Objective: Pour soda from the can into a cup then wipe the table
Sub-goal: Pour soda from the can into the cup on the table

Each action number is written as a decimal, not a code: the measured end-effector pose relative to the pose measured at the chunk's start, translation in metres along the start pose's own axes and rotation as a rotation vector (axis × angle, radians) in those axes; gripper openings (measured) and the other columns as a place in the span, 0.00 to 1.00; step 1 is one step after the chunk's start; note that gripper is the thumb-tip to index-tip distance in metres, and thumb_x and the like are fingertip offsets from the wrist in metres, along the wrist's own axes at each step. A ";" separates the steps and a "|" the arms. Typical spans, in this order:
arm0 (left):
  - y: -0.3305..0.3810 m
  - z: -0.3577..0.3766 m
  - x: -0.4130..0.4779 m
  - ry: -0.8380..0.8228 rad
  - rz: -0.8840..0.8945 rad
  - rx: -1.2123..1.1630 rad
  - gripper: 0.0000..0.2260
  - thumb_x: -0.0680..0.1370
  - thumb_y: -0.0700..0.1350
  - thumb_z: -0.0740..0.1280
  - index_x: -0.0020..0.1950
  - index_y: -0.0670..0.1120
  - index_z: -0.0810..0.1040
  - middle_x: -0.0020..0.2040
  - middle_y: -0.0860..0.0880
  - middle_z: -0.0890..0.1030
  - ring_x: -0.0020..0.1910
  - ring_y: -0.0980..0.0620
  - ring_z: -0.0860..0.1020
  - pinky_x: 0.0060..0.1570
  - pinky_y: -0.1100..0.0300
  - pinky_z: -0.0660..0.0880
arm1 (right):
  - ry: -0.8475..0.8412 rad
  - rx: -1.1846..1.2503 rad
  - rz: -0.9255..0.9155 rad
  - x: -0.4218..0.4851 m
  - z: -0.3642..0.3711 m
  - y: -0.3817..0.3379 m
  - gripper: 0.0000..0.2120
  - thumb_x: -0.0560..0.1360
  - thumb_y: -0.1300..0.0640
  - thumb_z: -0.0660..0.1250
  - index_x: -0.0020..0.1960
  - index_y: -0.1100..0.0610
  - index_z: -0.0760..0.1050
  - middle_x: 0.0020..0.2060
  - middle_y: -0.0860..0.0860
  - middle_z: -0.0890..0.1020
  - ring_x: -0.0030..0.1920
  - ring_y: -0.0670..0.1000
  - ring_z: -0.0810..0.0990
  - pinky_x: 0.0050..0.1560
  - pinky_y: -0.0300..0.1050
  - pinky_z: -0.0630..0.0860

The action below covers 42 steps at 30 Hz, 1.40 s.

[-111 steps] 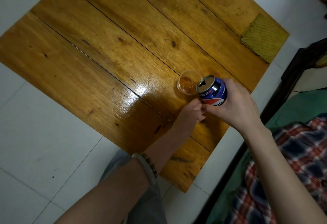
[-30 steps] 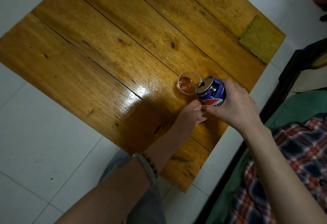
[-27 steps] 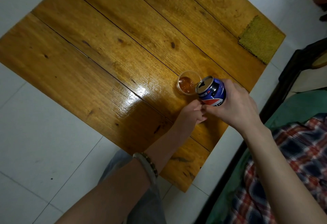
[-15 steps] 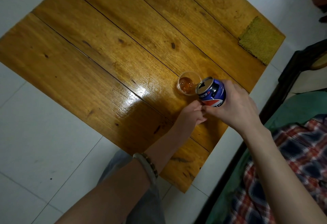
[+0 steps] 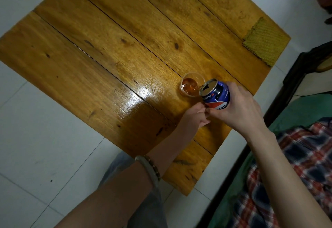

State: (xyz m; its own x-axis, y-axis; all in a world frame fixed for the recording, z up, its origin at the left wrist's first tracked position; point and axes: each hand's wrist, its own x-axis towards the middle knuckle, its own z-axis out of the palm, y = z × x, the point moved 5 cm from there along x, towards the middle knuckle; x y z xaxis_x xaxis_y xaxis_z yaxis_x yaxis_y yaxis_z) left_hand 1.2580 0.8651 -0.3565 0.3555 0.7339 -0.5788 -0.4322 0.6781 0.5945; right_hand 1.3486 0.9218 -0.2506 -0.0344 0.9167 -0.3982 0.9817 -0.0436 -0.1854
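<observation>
Change noted: almost none over the last few seconds. Your right hand (image 5: 239, 109) has kept the can (image 5: 215, 94) tipped, fingers wrapped round its body, mouth at the near rim of the cup (image 5: 191, 85). The amber level in the cup looks slightly higher than before. Judgement: pouring is still under way or nearly done; wiping has not begun.

Item, left hand (image 5: 193, 117): fingers curled loosely, tips beside the can's base, right of centre in the frame. Whether they touch the can or grip anything, you cannot tell.

Item, cup: clear, upright, partly filled, centre-right on the table (image 5: 107, 56).

Item, cloth (image 5: 265, 43): yellow-green, flat at the table's upper-right corner, well apart from the cup.

Obstructions: none lies between hands and cloth. The cup stands on the area to be wiped.
</observation>
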 end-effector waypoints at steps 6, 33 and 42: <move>0.006 0.001 -0.004 0.043 -0.027 0.006 0.17 0.77 0.32 0.57 0.67 0.37 0.69 0.51 0.51 0.77 0.65 0.38 0.72 0.69 0.41 0.65 | 0.005 -0.004 0.001 0.000 -0.001 0.000 0.37 0.62 0.39 0.73 0.64 0.53 0.65 0.54 0.55 0.76 0.54 0.57 0.75 0.51 0.60 0.75; 0.040 0.023 -0.026 0.285 -0.348 -0.098 0.23 0.77 0.25 0.56 0.70 0.38 0.68 0.68 0.38 0.71 0.68 0.42 0.70 0.69 0.49 0.66 | 0.002 -0.012 -0.003 0.001 -0.003 -0.001 0.36 0.61 0.39 0.73 0.62 0.54 0.66 0.52 0.55 0.76 0.53 0.58 0.75 0.50 0.60 0.75; 0.041 0.024 -0.025 0.305 -0.379 -0.116 0.20 0.78 0.28 0.59 0.69 0.39 0.69 0.67 0.39 0.73 0.67 0.43 0.72 0.67 0.50 0.69 | -0.001 -0.017 -0.004 0.002 -0.002 0.000 0.37 0.61 0.39 0.73 0.63 0.54 0.65 0.53 0.55 0.76 0.53 0.58 0.75 0.50 0.60 0.76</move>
State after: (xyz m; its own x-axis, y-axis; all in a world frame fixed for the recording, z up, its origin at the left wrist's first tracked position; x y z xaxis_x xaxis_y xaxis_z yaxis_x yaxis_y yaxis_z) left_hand 1.2511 0.8754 -0.3046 0.2545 0.3807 -0.8890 -0.4147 0.8734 0.2554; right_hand 1.3491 0.9248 -0.2495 -0.0381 0.9165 -0.3982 0.9846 -0.0336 -0.1715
